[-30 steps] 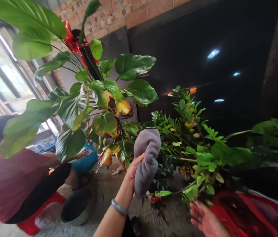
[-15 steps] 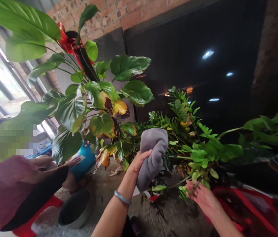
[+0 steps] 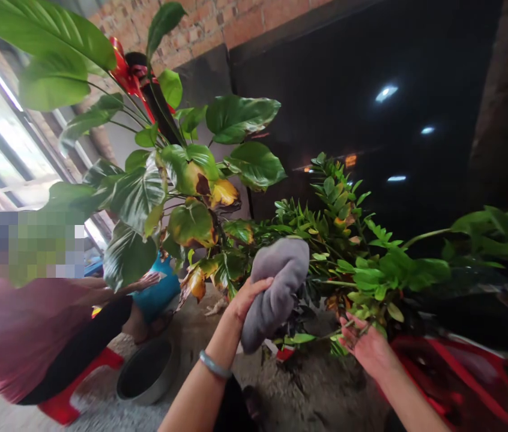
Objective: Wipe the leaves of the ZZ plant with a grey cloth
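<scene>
In my left hand (image 3: 250, 300) is a bunched grey cloth (image 3: 276, 291), with the fingers closed round its left side. My right hand (image 3: 364, 343) is turned palm up, its fingers curled at a thin plant stem (image 3: 326, 338) that runs into the hand. This stem belongs to a low, bushy green plant (image 3: 373, 279) with glossy leaves, some of them brown. Left of the cloth stands a large-leaved plant (image 3: 191, 225), several of its leaves yellowed and brown at the edges.
A person in a pink top (image 3: 33, 324) sits at the left on a red stool (image 3: 62, 411), a hand near a blue container (image 3: 161, 288). A dark basin (image 3: 146, 372) stands on the floor. Red plastic items (image 3: 452, 378) lie at lower right. A dark glossy panel (image 3: 326, 108) stands behind the plants.
The cloth and my left hand have shifted slightly down and left. My right hand stays at the stem, its fingers a little more curled. The view has moved slightly.
</scene>
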Available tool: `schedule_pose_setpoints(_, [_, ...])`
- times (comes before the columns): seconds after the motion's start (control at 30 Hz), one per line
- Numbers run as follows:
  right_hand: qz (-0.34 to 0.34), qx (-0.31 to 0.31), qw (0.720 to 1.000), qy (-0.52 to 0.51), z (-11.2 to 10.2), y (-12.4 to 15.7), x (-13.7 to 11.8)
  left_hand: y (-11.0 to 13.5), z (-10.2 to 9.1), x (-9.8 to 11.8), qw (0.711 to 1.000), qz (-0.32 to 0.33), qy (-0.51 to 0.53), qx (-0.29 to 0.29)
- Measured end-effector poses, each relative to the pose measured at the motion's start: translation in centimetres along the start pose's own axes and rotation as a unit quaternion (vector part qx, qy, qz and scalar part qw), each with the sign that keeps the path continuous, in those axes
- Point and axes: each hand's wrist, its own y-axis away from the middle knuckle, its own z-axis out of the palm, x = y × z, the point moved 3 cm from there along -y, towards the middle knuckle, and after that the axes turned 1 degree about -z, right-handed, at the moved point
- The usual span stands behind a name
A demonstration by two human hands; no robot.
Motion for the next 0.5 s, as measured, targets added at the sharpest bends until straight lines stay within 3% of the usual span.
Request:
schedule_pose_setpoints(0.07, [-0.002,0.001,1.000,0.009,0.4,0.2,-0.1,-1.1,0.2,-1.2,1.000,0.007,-0.018,0.019])
schedule_pose_setpoints(0.13, [0.005,0.004,1.000,0.012,0.3,0.4,0.0,-1.0,-0.2,-4.9,0.997,-0.050,-0.053,0.011])
schedule_pose_setpoints(0.2, [0.019,0.007,1.000,0.015,-0.4,0.8,0.2,0.5,-1.1,-8.7,0.990,-0.113,-0.080,-0.013])
schedule_pose_setpoints(0.27, [0.035,0.002,0.999,0.027,-1.4,1.1,0.5,2.4,-1.7,-10.2,0.983,-0.151,-0.097,-0.045])
schedule_pose_setpoints(0.33, [0.048,-0.009,0.998,0.036,-2.0,1.4,0.8,3.4,-1.6,-8.7,0.983,-0.142,-0.094,-0.074])
schedule_pose_setpoints(0.4, [0.051,-0.013,0.998,0.030,-2.1,1.5,1.0,2.8,-0.6,-5.0,0.991,-0.081,-0.069,-0.087])
schedule_pose_setpoints(0.5, [0.037,-0.008,0.999,0.003,-1.2,1.7,1.2,0.1,0.9,-0.4,1.000,0.015,-0.001,-0.024])
